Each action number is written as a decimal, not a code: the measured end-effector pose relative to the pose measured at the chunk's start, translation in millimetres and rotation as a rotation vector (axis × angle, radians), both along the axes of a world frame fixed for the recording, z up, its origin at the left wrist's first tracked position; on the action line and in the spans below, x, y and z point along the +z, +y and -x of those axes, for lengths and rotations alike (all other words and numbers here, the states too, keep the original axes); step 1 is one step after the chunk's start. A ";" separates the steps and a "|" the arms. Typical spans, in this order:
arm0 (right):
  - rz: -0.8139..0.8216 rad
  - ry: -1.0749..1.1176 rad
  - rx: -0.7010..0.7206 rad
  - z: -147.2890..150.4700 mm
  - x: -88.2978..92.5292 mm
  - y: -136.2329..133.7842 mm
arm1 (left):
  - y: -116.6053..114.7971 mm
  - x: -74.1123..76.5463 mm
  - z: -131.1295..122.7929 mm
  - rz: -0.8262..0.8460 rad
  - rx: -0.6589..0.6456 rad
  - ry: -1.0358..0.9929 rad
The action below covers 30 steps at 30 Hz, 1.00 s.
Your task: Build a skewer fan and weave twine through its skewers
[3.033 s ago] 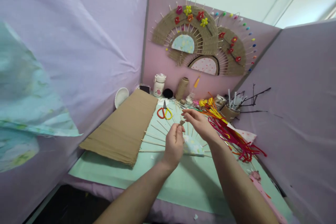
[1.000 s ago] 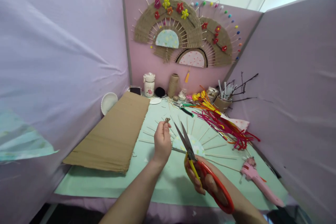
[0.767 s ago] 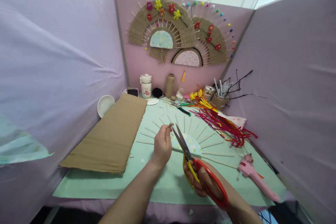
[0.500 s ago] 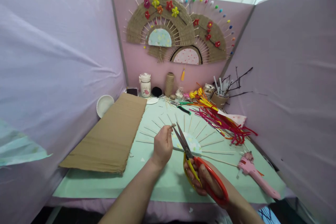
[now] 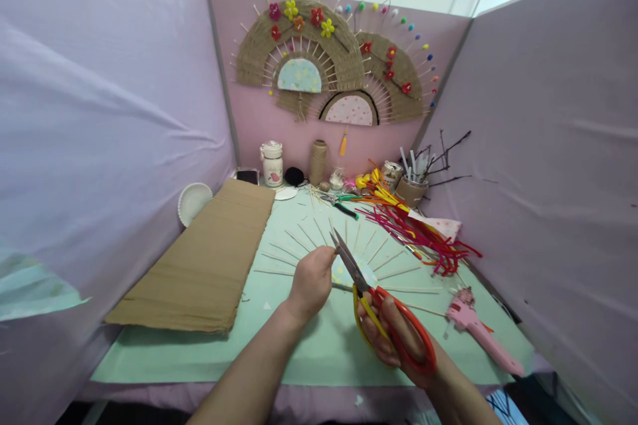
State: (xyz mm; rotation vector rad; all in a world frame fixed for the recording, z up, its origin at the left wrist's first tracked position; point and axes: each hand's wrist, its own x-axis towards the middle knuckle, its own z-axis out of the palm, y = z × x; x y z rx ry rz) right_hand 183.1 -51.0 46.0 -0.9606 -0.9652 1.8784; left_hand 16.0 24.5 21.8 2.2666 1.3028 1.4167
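Observation:
My right hand grips a pair of scissors with one red and one yellow handle. Its blades are a little apart, and their tips point up beside my left fingertips. My left hand is closed in a pinch, and what it holds is too small and hidden to name. Under both hands on the table lies a fan frame: a half-round piece with floral fabric, from which thin sticks spread outward. My left hand covers part of it.
A cardboard sheet lies at left beside a white dish. At right are a pink glue gun and red and yellow pipe cleaners. Along the back stand a white jar and a twine spool. Finished fans hang behind.
The small brownish bit at my left fingertips no longer shows clearly. My left hand has turned and dipped slightly beside the scissor tips. The whole view has shifted a little.

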 end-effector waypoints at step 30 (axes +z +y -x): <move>-0.131 0.227 0.222 19.0 -28.0 -20.4 | -0.8 2.9 1.2 0.174 0.126 -0.419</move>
